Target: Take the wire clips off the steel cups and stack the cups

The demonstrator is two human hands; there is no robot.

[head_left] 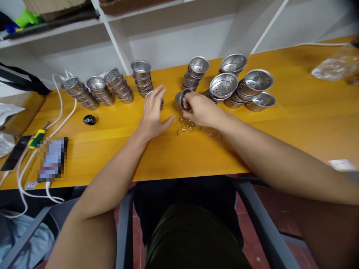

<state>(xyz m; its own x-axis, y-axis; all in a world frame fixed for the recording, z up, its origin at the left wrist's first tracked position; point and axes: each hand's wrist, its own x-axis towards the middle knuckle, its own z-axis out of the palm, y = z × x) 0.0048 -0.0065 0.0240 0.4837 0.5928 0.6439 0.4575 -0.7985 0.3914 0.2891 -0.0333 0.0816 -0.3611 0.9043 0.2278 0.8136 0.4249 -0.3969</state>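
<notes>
My right hand (pixel 202 109) is closed on the rim of a small metal cup (pixel 179 100), which tips toward it just above the table. The fingertips inside the cup are partly hidden. My left hand (pixel 153 114) is open, its fingers stretched out and thumb apart. Behind those fingers, another metal cup (pixel 162 104) shows only in part; whether the hand touches it I cannot tell. Thin wire rings (pixel 186 127) lie loose below my right hand. A stack of perforated metal cups (pixel 141 76) stands just beyond my left hand.
More stacked cups (pixel 97 89) stand at the left, with wider perforated cups (pixel 223 86) at the right. A black mouse (pixel 90 120), a screwdriver (pixel 37 138), a phone (pixel 53 158) and white cables (pixel 21 175) lie leftward. A clear plastic bag (pixel 335 64) lies far right.
</notes>
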